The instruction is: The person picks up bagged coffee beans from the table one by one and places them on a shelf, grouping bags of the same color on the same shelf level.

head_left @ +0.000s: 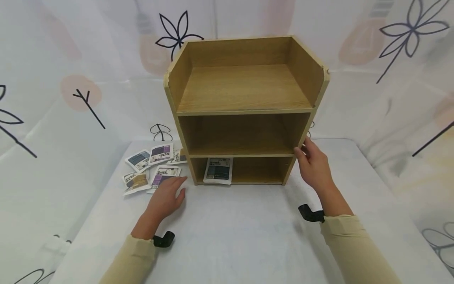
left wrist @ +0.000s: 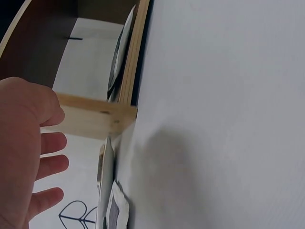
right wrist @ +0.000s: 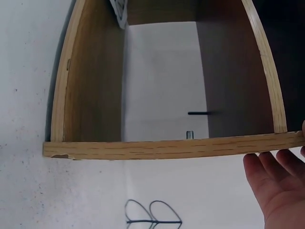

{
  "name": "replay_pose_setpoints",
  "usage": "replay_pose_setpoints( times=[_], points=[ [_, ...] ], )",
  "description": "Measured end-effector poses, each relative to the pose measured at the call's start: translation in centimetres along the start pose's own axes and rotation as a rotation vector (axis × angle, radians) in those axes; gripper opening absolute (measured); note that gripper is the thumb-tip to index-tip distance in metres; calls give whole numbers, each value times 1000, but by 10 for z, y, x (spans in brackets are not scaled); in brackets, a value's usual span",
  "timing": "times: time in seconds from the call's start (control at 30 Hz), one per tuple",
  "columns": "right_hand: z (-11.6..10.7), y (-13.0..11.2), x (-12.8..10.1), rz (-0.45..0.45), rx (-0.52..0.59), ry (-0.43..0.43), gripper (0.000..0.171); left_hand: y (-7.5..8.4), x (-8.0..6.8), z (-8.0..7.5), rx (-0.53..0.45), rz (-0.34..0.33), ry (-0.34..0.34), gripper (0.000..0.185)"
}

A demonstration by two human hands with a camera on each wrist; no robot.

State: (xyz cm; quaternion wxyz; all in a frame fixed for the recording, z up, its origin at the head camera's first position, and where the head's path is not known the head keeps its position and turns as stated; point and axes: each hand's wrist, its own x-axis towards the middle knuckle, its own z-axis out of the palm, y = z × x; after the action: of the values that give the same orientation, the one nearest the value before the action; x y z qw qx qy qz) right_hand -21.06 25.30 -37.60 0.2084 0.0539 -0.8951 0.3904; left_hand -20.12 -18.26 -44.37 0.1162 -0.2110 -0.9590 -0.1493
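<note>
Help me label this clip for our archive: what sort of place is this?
Probably a staged tabletop set rather than a lived-in room: a white-covered table, printed curtains hung all around it, and one small wooden shelf unit with flat packets beside it.

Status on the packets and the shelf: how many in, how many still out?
Done: one packet stands in the bottom compartment of the wooden shelf. In hand: none; the left hand lies open by the loose packets, the right hand touches the shelf's right side. Left: about six packets on the table.
</note>
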Motion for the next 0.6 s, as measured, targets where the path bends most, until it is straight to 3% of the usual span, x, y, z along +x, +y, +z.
replay_pose_setpoints(
  times=[0.43,0.6],
  points=[
    [6,-1,2,51,84,72,56,-28,-1,-1,20,-69,42,39],
    [4,0,-2,98,107,65,58,-35,-3,4,20,-104,27,39]
  ],
)
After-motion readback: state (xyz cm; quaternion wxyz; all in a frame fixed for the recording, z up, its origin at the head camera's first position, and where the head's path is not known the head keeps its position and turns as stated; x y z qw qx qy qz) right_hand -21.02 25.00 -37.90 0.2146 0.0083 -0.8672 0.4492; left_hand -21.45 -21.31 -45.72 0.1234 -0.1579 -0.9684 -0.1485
